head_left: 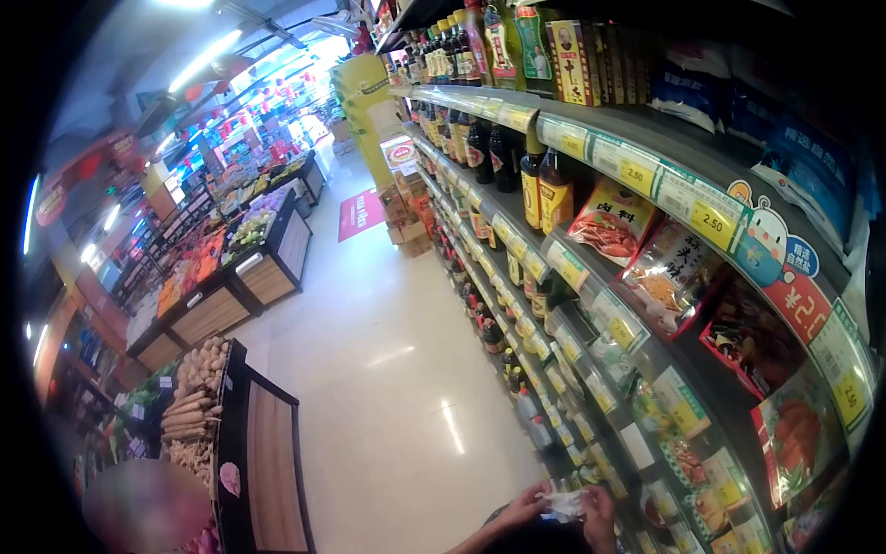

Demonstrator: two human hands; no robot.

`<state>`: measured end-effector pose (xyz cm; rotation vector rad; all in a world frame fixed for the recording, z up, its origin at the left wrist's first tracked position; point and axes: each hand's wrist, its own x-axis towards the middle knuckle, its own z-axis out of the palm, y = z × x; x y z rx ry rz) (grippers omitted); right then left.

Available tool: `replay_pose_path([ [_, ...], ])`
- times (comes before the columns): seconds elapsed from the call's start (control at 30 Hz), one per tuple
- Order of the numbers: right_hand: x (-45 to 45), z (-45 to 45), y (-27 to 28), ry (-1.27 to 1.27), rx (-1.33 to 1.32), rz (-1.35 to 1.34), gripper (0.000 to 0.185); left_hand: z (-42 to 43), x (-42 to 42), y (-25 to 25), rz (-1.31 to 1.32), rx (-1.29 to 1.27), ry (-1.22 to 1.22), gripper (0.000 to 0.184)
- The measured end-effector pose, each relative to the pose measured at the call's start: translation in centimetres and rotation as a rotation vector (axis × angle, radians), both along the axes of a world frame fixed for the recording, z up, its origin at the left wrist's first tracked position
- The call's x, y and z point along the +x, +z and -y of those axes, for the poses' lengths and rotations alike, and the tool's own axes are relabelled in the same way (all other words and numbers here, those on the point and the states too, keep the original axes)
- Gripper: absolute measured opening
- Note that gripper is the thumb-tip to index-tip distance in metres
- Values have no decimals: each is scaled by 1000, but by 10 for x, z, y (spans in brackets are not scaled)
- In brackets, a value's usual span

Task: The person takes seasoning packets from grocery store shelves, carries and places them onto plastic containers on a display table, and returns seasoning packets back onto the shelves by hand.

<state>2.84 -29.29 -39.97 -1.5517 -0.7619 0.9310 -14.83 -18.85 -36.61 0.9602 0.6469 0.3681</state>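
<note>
Low in the head view, my left hand and my right hand are close together near the bottom edge. Between them is a small crumpled white item, like thin plastic or paper, pinched by the fingers of both hands. Just beyond and to the right stand the lower levels of a store shelf, with hanging packets and yellow price tags. Neither hand visibly touches the shelf.
The tall shelf on the right holds sauce bottles, red seasoning packets and blue bags. Produce stands line the left. A tiled aisle runs between, towards a yellow pillar and cardboard boxes.
</note>
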Motion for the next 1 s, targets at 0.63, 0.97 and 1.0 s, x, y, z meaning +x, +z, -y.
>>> replay_pose_path([
  [0.63, -35, -9, -83, 454, -97, 44, 18, 54, -59, 51, -116, 42, 103, 30],
  [0.97, -77, 44, -2, 413, -170, -709, 30, 145, -97, 60, -41, -47, 479, 13],
  [1.0, -73, 48, -7, 601, -239, -685, 32, 157, -103, 14, -20, 31, 441, 17],
])
